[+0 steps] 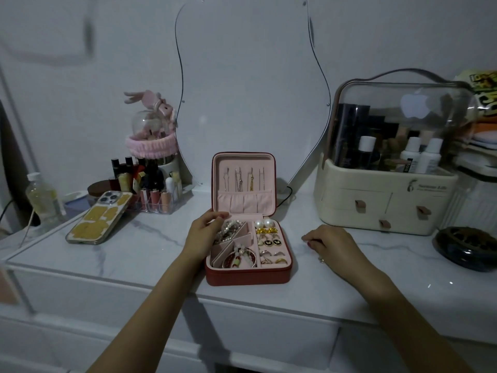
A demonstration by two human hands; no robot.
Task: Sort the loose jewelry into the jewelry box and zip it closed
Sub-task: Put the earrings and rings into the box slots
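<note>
Left hand [202,232] fingertips — behind bracelets [228,231]

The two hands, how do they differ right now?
The left hand reaches into the open jewelry box, fingers on the beaded pieces in its back-left compartment; the right hand rests on the marble tabletop beside the box, fingers curled, touching no jewelry. Both are bare with forearms extended.

Red jewelry box [248,275] open on marble-look tabletop [150,254], lid upright, pink lining. Left hand [204,235] at box's left edge, fingers over beaded bracelets [228,231] in rear-left compartment. Pearl earrings [263,224] rear right, rings [271,257] in front. Right hand [330,244] resting curled on tabletop, apart from box. Phone [100,218] lying far left.
</note>
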